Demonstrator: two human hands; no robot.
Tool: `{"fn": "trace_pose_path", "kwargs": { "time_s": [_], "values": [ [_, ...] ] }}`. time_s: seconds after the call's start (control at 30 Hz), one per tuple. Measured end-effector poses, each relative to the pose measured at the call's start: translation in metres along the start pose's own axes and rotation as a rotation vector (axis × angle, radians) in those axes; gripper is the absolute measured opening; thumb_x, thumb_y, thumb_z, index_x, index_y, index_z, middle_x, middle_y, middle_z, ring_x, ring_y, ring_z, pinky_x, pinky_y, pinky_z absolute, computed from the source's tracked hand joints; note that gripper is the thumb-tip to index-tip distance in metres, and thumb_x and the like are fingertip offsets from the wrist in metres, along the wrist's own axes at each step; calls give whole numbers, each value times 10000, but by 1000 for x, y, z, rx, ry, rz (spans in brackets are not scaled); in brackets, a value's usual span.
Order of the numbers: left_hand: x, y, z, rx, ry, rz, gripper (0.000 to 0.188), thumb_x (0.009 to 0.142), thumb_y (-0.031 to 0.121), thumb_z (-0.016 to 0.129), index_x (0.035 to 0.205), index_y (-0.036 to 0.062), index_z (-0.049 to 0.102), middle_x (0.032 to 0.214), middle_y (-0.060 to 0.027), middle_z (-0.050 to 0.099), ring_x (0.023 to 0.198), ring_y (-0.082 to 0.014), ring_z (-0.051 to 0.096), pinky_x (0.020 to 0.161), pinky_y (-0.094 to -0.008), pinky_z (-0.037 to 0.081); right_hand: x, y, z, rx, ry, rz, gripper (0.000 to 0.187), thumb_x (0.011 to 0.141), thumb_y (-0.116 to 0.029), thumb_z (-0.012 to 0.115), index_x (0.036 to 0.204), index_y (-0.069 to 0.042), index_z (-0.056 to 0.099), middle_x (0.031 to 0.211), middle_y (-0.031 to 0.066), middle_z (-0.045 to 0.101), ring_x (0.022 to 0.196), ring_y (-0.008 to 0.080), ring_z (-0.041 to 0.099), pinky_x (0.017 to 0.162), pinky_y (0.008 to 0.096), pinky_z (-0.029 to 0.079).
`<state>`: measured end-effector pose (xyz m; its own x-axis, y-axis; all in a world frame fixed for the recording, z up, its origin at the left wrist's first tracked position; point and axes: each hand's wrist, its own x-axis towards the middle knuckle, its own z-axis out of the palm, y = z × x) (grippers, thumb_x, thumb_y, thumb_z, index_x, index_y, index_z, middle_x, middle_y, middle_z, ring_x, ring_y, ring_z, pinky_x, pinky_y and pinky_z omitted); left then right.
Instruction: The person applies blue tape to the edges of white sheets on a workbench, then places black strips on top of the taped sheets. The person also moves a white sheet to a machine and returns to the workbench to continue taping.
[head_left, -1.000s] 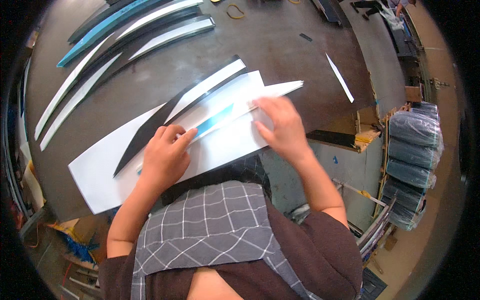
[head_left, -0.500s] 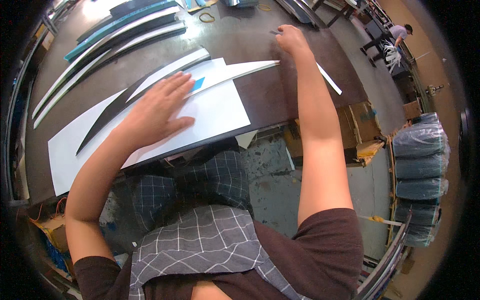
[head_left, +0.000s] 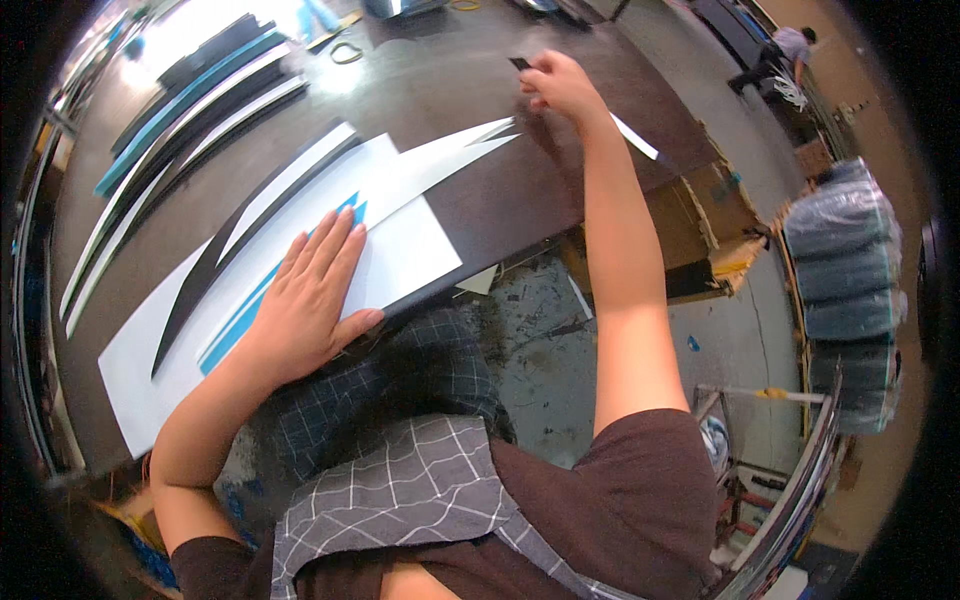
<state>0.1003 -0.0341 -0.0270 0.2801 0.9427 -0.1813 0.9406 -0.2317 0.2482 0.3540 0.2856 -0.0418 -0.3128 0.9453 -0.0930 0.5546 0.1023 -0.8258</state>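
Observation:
My left hand [head_left: 312, 300] lies flat, fingers stretched, on a long white strip with a blue band [head_left: 232, 345] that shows on both sides of the hand. The strip's white pointed end [head_left: 450, 160] reaches to the right and splits into two tips. Beneath it lies a large white sheet [head_left: 425, 250]. Just beyond, a black-and-white curved strip [head_left: 205, 270] rests on the same sheet. Raised over the table to the right of the tips, my right hand [head_left: 562, 88] pinches a small dark flat piece [head_left: 520, 63], its exact kind unclear.
More curved strips [head_left: 190, 130] lie at the table's [head_left: 500, 215] far left. A yellow ring [head_left: 346, 53] sits at the back, and a narrow white strip [head_left: 634, 137] is right of my forearm. Cardboard [head_left: 690, 235] stands below the edge. Another person [head_left: 790, 50] bends at far right.
My left hand has moved nearer my body along the strip, and more of the blue band shows. The strip's right end now shows two separate tips. The dark piece in my right hand is plainer.

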Motion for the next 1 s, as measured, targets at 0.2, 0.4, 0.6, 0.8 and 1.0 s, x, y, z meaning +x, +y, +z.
{"fn": "trace_pose_path", "kwargs": {
  "time_s": [0.2,0.4,0.6,0.8,1.0],
  "values": [
    [-9,2,-6,-47,-31,33,855,925,492,576,1525,-13,235,1601,-233,194,1512,-354,126,1231,-473,103,-21,145,-182,371,686,68,478,869,-22,660,1271,144,463,1017,201,647,753,219,672,732,367,611],
    [-25,-4,-10,-93,-18,34,842,898,430,623,1505,-33,270,1589,-241,222,1509,-375,128,1223,-494,119,-47,108,-192,245,989,-176,277,882,-150,703,1063,36,606,941,77,649,717,147,596,681,291,499],
    [-55,-33,-30,57,89,167,764,873,427,665,1433,-29,417,1508,-203,369,1329,-370,381,1116,-478,309,-156,-19,44,97,344,-219,94,857,-60,680,946,-33,693,858,9,649,739,107,577,697,259,491],
    [-31,-39,-34,-31,95,209,679,830,349,735,1354,-16,505,1422,-156,467,1187,-336,495,1005,-437,434,-186,-80,149,-46,148,-505,105,792,-52,693,894,-24,699,854,128,640,850,325,611,768,415,495],
    [-14,-30,-30,-138,134,253,648,763,274,791,1302,3,553,1372,-151,496,1111,-329,535,980,-415,468,-204,-75,154,-214,120,-607,92,796,-69,698,886,-53,710,806,94,596,842,305,583,749,419,475]
  ]
}}
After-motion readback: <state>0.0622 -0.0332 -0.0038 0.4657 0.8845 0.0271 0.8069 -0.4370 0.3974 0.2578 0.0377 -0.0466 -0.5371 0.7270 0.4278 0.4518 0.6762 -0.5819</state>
